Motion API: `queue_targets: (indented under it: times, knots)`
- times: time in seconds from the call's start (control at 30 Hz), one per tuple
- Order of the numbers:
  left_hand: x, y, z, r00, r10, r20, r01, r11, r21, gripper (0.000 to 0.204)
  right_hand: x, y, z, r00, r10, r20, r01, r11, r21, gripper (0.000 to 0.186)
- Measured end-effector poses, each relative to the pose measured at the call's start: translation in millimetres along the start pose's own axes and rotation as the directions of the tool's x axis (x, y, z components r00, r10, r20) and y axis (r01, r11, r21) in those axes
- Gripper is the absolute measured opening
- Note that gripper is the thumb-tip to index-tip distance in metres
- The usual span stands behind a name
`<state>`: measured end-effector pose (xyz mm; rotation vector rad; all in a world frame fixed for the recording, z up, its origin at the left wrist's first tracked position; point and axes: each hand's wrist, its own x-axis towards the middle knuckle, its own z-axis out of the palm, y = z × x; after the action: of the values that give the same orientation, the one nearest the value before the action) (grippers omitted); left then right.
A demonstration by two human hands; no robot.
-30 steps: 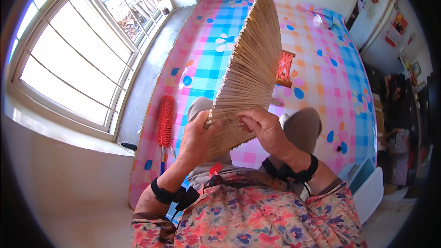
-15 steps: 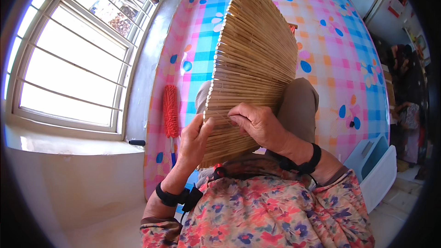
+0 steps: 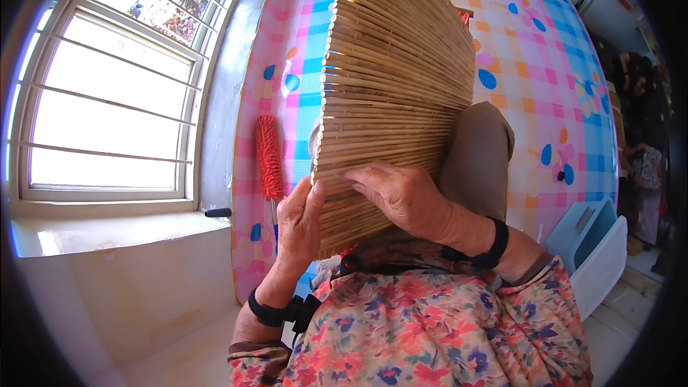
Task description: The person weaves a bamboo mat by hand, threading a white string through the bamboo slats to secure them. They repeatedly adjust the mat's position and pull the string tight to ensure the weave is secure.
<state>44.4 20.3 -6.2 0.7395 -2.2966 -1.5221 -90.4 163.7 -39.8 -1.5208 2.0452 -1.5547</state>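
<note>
A broad mat of thin straw-coloured stalks (image 3: pixel 398 64), lashed side by side, stands tilted across my lap and reaches to the top of the view. The cut stalk ends form its left edge. My left hand (image 3: pixel 299 221) is closed on that edge near the bottom, thumb on the front face and fingers behind, partly hidden. Close by, my right hand (image 3: pixel 401 193) lies against the mat's face with its fingers pinched together beside the left thumb. Whatever the pinch holds is too small to make out.
A red fluffy duster (image 3: pixel 268 158) lies left of the mat on the checked, flowered sheet (image 3: pixel 545 100). Beyond it are a sill and a barred window (image 3: pixel 115 100). A pale blue plastic bin (image 3: pixel 588 244) stands at right. Another person (image 3: pixel 638 75) is at the far right.
My right hand has moved slightly left and flattened toward the mat's edge. The mat now sits a little higher and turned more toward me, as the whole view has shifted.
</note>
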Motion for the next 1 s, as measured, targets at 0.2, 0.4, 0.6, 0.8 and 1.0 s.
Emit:
queue_targets:
  times: [0.2, 0.4, 0.6, 0.8, 1.0]
  knots:
    - [-2, -1, -1, 0.997, -0.059, 0.041, 0.061, 0.996, -0.058, 0.029, 2, 3, 0, 0.995, -0.097, -0.014, 0.095, 0.989, -0.115, 0.022]
    - [-4, -1, -2, 0.996, -0.079, 0.044, 0.080, 0.996, -0.036, 0.031, 4, 1, -2, 0.993, -0.117, 0.020, 0.118, 0.983, -0.141, 0.023]
    - [-4, -2, -3, 0.997, -0.066, 0.033, 0.065, 0.998, 0.024, 0.031, 7, -4, -6, 0.992, -0.123, 0.041, 0.128, 0.977, -0.172, 0.025]
    - [-5, -5, -2, 0.997, -0.058, 0.045, 0.058, 0.998, -0.013, 0.031, 10, -7, -10, 0.989, -0.119, 0.093, 0.134, 0.972, -0.190, 0.026]
    - [-4, -12, 1, 1.000, -0.011, -0.018, 0.010, 1.000, -0.014, 0.031, 12, -8, -13, 0.985, -0.117, 0.127, 0.142, 0.967, -0.210, 0.027]
